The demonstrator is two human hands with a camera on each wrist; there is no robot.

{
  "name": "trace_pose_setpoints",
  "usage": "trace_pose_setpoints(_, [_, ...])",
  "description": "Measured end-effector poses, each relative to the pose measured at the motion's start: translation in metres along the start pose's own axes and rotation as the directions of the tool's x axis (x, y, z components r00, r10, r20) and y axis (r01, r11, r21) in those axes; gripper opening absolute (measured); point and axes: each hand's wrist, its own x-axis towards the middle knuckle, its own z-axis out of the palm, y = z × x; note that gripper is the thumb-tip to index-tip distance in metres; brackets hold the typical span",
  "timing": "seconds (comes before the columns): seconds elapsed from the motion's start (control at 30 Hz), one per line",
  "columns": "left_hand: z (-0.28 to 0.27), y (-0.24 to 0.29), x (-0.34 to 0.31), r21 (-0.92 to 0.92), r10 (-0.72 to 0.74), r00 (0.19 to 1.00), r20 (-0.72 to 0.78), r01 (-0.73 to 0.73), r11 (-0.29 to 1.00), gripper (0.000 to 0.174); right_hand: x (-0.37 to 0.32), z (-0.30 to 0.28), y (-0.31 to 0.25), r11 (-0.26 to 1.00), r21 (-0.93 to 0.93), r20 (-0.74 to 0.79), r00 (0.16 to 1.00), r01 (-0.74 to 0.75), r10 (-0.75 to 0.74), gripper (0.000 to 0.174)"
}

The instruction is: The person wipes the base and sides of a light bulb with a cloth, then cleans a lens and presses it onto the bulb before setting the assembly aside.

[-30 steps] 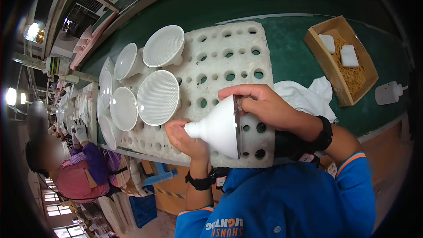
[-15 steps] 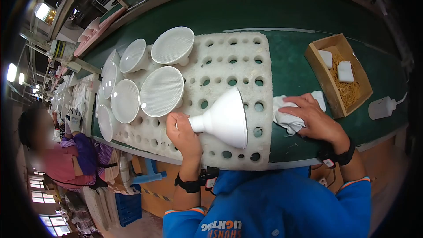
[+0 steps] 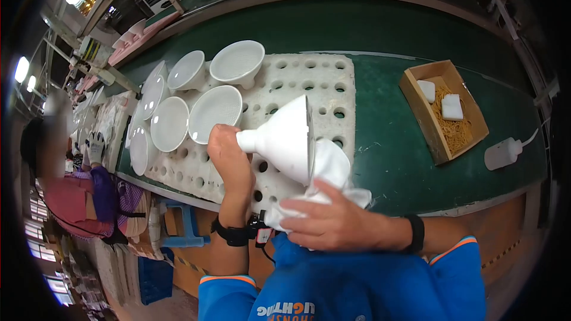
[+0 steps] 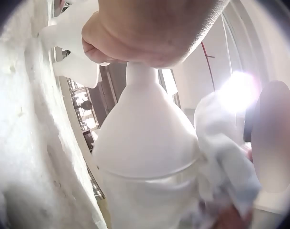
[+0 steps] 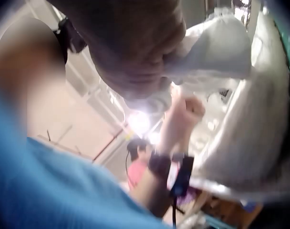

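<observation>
A white cone-shaped lamp [image 3: 279,139] lies sideways above the foam board, its narrow neck gripped by my left hand [image 3: 228,151]. In the left wrist view the left hand [image 4: 140,33] is curled round the neck of the lamp [image 4: 145,124]. My right hand [image 3: 333,220] holds a white cloth [image 3: 330,166] against the wide rim of the lamp. The cloth [image 4: 226,148] hangs beside the lamp's rim in the left wrist view. The right wrist view shows the right hand [image 5: 135,47] dark and blurred, with the cloth [image 5: 216,47] at its fingers.
Several white lamps [image 3: 215,113] stand in the holed foam board [image 3: 309,77] at the left. On the green table [image 3: 392,142] are a cardboard box [image 3: 434,134] with rubber bands and white blocks, and a plastic bottle [image 3: 502,154]. Another person [image 3: 77,202] is at the far left.
My right hand left the lamp's rim, took hold of the cloth on the table and brought it left to the rim. The left hand kept its grip on the neck.
</observation>
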Motion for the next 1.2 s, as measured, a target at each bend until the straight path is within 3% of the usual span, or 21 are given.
trace_pose_setpoints(0.07, [0.0, 0.015, 0.002, -0.06, 0.043, 0.999, 0.003, -0.043, 0.997, 0.017, -0.026, 0.03, 0.008, 0.951, 0.247, 0.455, 0.889, -0.187, 0.057, 0.018])
trace_pose_setpoints(0.17, [0.0, 0.024, 0.006, -0.114, 0.054, 0.998, 0.019, -0.051, 0.992, 0.017, -0.017, -0.014, 0.009, 0.894, 0.401, 0.324, 0.944, -0.198, 0.063, 0.024])
trace_pose_setpoints(0.23, [-0.002, 0.022, 0.006, -0.103, 0.069, 0.997, 0.046, -0.064, 0.993, 0.017, -0.006, -0.052, 0.01, 0.908, 0.364, 0.203, 0.969, -0.209, 0.142, 0.032])
trace_pose_setpoints(0.3, [-0.002, 0.018, 0.007, -0.099, 0.075, 0.995, 0.069, -0.068, 0.993, 0.018, 0.001, -0.087, 0.007, 0.955, 0.144, -0.051, 0.962, -0.26, 0.269, 0.04])
trace_pose_setpoints(0.33, [-0.002, 0.017, 0.006, -0.089, 0.085, 0.994, 0.074, -0.078, 0.993, 0.018, 0.005, -0.102, 0.004, 0.938, 0.127, -0.184, 0.922, -0.322, 0.341, 0.038])
trace_pose_setpoints(0.4, [0.002, 0.014, 0.002, -0.066, 0.101, 0.991, 0.091, -0.095, 0.993, 0.018, 0.014, -0.106, 0.002, 0.894, 0.306, -0.564, 0.694, -0.328, 0.447, 0.036])
trace_pose_setpoints(0.43, [0.006, 0.015, -0.001, -0.081, 0.066, 0.991, 0.115, -0.056, 0.995, 0.018, 0.021, -0.099, 0.01, 0.945, 0.075, -0.648, 0.705, -0.317, 0.288, 0.036])
trace_pose_setpoints(0.5, [0.015, 0.022, -0.01, -0.112, 0.001, 0.987, 0.161, 0.017, 0.994, 0.018, 0.025, -0.061, 0.02, 0.953, -0.237, -0.544, 0.839, -0.189, 0.031, 0.032])
trace_pose_setpoints(0.57, [0.009, 0.016, -0.004, -0.089, 0.006, 0.996, 0.084, 0.001, 0.996, 0.018, 0.005, -0.015, 0.005, 0.947, -0.313, -0.156, 0.979, 0.074, -0.128, 0.025])
trace_pose_setpoints(0.6, [0.005, 0.015, 0.002, -0.083, 0.017, 0.999, 0.037, -0.014, 0.996, 0.018, -0.006, 0.002, 0.002, 0.927, -0.305, 0.077, 0.976, 0.217, -0.203, 0.021])
trace_pose_setpoints(0.67, [-0.009, 0.016, 0.003, 0.09, 0.259, 0.966, 0.011, -0.259, 0.962, 0.021, -0.034, 0.015, 0.008, 0.999, -0.001, 0.205, 0.978, 0.038, -0.037, 0.015])
trace_pose_setpoints(0.73, [-0.016, 0.021, 0.01, 0.274, 0.519, 0.854, 0.014, -0.503, 0.82, 0.023, -0.033, -0.026, 0.004, 0.988, 0.071, 0.212, 0.97, -0.135, 0.117, 0.013])
trace_pose_setpoints(0.77, [-0.015, 0.033, 0.001, 0.253, 0.403, 0.915, 0.001, -0.39, 0.885, 0.024, -0.028, -0.046, 0.001, 0.991, 0.016, 0.084, 0.988, -0.133, 0.131, 0.017])
trace_pose_setpoints(0.83, [-0.016, 0.031, 0.0, 0.241, 0.43, 0.903, 0.005, -0.418, 0.876, 0.023, -0.011, -0.082, -0.008, 0.979, -0.099, -0.169, 0.972, -0.178, 0.16, 0.025])
trace_pose_setpoints(0.87, [-0.016, 0.031, -0.002, 0.23, 0.443, 0.897, 0.007, -0.432, 0.872, 0.023, -0.003, -0.098, -0.012, 0.963, -0.156, -0.289, 0.942, -0.221, 0.169, 0.028])
trace_pose_setpoints(0.93, [-0.015, 0.035, -0.01, 0.268, 0.459, 0.888, 0.04, -0.452, 0.851, 0.025, 0.01, -0.113, -0.022, 0.925, -0.167, -0.582, 0.791, -0.341, 0.187, 0.03])
trace_pose_setpoints(1.0, [-0.014, 0.033, -0.01, 0.262, 0.466, 0.883, 0.056, -0.463, 0.847, 0.026, 0.021, -0.106, -0.017, 0.862, -0.433, -0.607, 0.792, -0.263, -0.063, 0.028])
trace_pose_setpoints(1.07, [-0.013, 0.031, -0.005, 0.254, 0.44, 0.897, 0.048, -0.437, 0.863, 0.025, 0.018, -0.063, -0.013, 0.831, -0.541, -0.426, 0.894, -0.132, -0.135, 0.026])
trace_pose_setpoints(1.13, [-0.018, 0.035, -0.007, 0.149, 0.319, 0.947, 0.036, -0.321, 0.935, 0.024, -0.003, -0.004, -0.021, 0.852, -0.492, 0.066, 0.984, 0.177, -0.166, 0.021])
trace_pose_setpoints(1.17, [-0.021, 0.042, -0.009, 0.038, 0.215, 0.976, 0.035, -0.216, 0.976, 0.023, -0.019, 0.02, -0.019, 0.956, -0.294, 0.241, 0.969, 0.026, 0.048, 0.022])
trace_pose_setpoints(1.2, [-0.024, 0.051, -0.01, -0.072, 0.108, 0.993, 0.041, -0.105, 0.992, 0.023, -0.029, 0.032, -0.014, 0.978, -0.114, 0.445, 0.871, -0.174, 0.207, 0.022])
